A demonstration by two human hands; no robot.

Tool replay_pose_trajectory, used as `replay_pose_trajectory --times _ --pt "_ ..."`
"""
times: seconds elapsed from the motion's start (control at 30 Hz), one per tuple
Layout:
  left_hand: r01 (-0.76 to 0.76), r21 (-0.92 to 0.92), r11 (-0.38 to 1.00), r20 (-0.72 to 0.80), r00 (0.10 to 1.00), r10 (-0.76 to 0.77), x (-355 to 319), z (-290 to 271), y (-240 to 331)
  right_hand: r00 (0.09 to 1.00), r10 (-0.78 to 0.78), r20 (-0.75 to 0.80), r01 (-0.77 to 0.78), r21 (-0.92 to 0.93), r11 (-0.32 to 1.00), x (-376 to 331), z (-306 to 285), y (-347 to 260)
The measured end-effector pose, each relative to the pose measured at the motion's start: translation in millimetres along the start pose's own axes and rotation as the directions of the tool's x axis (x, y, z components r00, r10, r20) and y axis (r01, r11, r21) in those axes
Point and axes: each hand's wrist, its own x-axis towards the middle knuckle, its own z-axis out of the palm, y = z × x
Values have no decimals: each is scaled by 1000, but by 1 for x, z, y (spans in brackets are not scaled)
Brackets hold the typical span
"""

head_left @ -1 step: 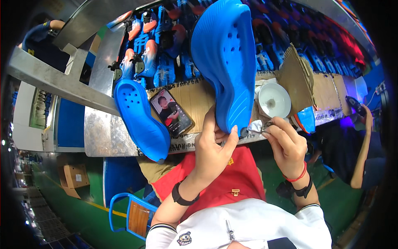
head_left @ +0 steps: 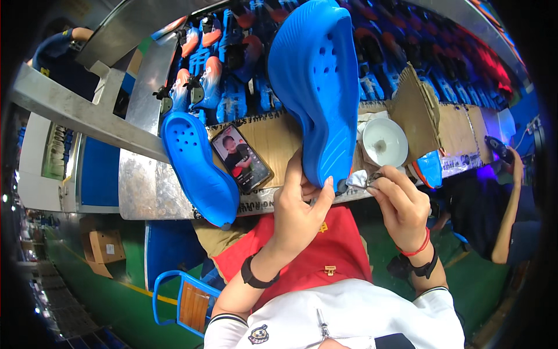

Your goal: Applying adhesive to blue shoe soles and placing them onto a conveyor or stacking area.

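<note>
My left hand (head_left: 299, 203) is closed on the near end of a blue foam shoe sole (head_left: 328, 116), thumb at its edge. The sole stands tilted up, its side and several round holes showing. My right hand (head_left: 401, 200) pinches a small dark metal tool, perhaps tweezers (head_left: 375, 176), by its end. At the tool's tip is a white cloth wad (head_left: 356, 178), close beside the sole's near end; whether they touch I cannot tell. A second blue sole (head_left: 200, 168) lies on the table to the left.
A phone (head_left: 241, 158) showing a video lies between the two soles. Right of the held sole are a white bowl (head_left: 385, 142) and a bent cardboard piece (head_left: 414, 113). Rows of blue and orange shoes (head_left: 209, 75) fill the far side. A co-worker's arm (head_left: 508, 203) is at right.
The white wad and the tool's tip have shifted very slightly beside the sole. Both hands keep their holds, and the sole stays in place.
</note>
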Motion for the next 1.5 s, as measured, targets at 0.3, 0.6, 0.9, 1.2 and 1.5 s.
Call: replay_pose_trajectory --times 0.3,0.6,0.9,1.2,1.5 --pt "12 -13 1000 66 998 -11 10 1 17 995 16 -96 -18 -27 999 7 -12 3" --pt "36 -68 997 139 990 -26 19 7 29 956 55 -289 -70 -41 997 -4 -48 19" --pt "191 -329 925 361 930 -64 54 47 89 810 159 -564 -202 -14 979 -20 -92 41" --pt "68 -490 869 396 906 152 257 115 212 819 201 -537 -234 7 972 -26 -101 30" --pt "-279 289 916 314 931 185 81 -32 137 929 150 -340 -130 81 988 -27 -47 22"
